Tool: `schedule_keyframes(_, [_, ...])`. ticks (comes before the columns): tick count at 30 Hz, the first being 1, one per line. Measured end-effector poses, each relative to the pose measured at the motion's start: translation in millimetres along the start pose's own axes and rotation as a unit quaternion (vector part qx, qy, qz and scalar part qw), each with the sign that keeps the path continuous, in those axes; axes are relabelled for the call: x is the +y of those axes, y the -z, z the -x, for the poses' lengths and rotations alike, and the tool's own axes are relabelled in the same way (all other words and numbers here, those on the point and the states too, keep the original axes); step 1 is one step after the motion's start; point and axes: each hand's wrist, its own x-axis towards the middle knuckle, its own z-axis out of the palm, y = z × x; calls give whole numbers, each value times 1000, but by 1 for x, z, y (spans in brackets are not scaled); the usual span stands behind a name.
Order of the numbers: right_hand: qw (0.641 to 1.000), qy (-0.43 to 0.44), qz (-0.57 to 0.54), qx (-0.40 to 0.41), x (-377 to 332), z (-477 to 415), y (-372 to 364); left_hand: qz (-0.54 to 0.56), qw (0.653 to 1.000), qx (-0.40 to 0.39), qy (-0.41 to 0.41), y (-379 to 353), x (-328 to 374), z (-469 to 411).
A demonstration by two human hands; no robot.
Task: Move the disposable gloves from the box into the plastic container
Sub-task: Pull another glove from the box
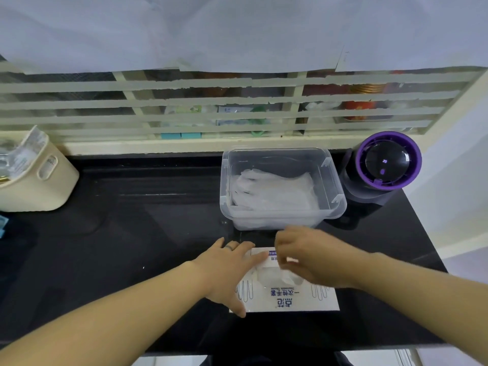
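Steadying the box [290, 299] with the left hand [227, 268], fingers straight and pressed flat on its left edge. Reaching into the opening with the right hand [311, 257], fingers curled over the gloves [274, 277]. Calls next for a clean pull and a carry forward to the plastic container [336, 204], already holding a pile [272, 191]. Too blurred to tell whether the right fingertips actually pinch anything.

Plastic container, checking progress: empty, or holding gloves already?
Holding gloves: a translucent pile lies inside the plastic container, which has no lid.
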Motion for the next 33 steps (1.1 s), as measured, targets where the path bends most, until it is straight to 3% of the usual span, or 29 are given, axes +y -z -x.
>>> schedule_keyframes(4, [999, -34, 12, -37, 1, -3, 23, -3, 1000, 1, -3, 1, 0, 1])
schedule_keyframes(9, [984, -28, 97, -146, -16, -14, -26, 6, 1000, 15, -3, -2, 0, 2])
schedule_keyframes(14, [994, 0, 102, -34, -6, -16, -40, 0, 1000, 24, -4, -2, 0, 3])
schedule_keyframes(21, [994, -17, 55, -93, 2, 0, 10, -32, 999, 24, -6, 3, 11, -1])
schedule_keyframes(25, [995, -85, 10, -52, 11, -5, 33, -42, 999, 19, 11, 6, 9, -1])
schedule_keyframes(30, [994, -97, 4, -41, 3, -3, 44, -51, 999, 2, 16, 9, 10, -2])
schedule_keyframes(33, [993, -99, -39, 48, -1, -2, 64, -61, 998, 4, 22, 10, 13, -2])
